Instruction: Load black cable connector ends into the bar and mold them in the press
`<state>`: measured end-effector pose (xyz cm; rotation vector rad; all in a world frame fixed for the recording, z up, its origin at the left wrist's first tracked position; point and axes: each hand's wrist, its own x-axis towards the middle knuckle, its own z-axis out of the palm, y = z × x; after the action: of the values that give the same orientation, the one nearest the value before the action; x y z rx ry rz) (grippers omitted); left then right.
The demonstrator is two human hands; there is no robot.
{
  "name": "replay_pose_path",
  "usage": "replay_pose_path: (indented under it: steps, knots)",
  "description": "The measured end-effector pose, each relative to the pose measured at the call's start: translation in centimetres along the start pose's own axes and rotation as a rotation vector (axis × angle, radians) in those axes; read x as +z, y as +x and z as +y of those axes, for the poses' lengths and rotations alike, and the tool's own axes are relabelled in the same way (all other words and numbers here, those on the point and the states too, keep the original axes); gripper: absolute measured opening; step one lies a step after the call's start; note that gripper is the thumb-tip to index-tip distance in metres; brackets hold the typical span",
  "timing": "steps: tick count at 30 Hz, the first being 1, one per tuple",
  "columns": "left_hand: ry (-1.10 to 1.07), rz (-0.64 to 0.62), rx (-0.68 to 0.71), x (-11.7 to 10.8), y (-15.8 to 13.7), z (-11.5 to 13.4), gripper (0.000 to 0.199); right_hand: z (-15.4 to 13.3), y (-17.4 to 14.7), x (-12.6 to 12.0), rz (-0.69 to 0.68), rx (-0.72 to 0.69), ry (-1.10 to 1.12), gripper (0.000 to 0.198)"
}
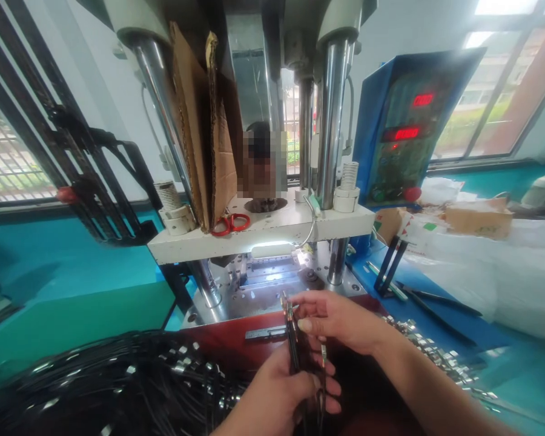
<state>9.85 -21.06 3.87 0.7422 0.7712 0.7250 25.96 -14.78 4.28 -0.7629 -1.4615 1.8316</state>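
Observation:
My left hand (284, 384) is closed around a few black cables (293, 348) with metal connectors (286, 304) on their ends, which point up toward the press. One cable stands apart, its metal connector (324, 352) lower and beside the left fingers. My right hand (338, 318) comes in from the right, its thumb and forefinger curled at the upper connectors. Both hands are in front of the press bed (254, 298). Under them, a small metal ruler-like strip (266, 333) lies on the red surface (240, 348).
A heap of black cables (131, 381) lies at left; more metal-ended cables (436, 354) lie at right. Red-handled scissors (231, 224) and cardboard (222, 151) rest on the press plate (272, 233). A blue control box (399, 133), black tweezers (440, 301) and plastic bags (481, 254) are at right.

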Motion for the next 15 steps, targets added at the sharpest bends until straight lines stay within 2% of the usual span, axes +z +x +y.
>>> replay_pose_path:
  steps: [2,5,8,10,13,15]
  knots:
    - [-0.037,-0.026,-0.034,-0.1,-0.25,0.37,0.023,0.16,0.09,-0.17,0.027,-0.015,0.001,0.051]
    - [-0.064,-0.05,-0.012,-0.57,-0.03,0.11,0.024,0.31,0.31,-0.04,0.091,-0.075,-0.006,0.063]
    - [-0.074,-0.059,0.003,-0.87,0.38,-0.35,0.029,0.13,0.38,0.33,0.175,-0.12,-0.176,0.044]
    - [-0.073,-0.036,0.01,-0.81,0.47,-0.32,0.027,-0.11,0.31,0.47,0.167,-0.115,-0.304,0.031]
    - [-0.058,-0.005,0.011,-0.63,0.46,0.2,0.022,-0.24,0.27,0.28,0.151,-0.111,-0.335,0.027]
    - [-0.05,-0.005,-0.002,-0.67,0.52,0.58,0.021,-0.02,0.4,-0.02,0.193,-0.138,-0.323,0.025]
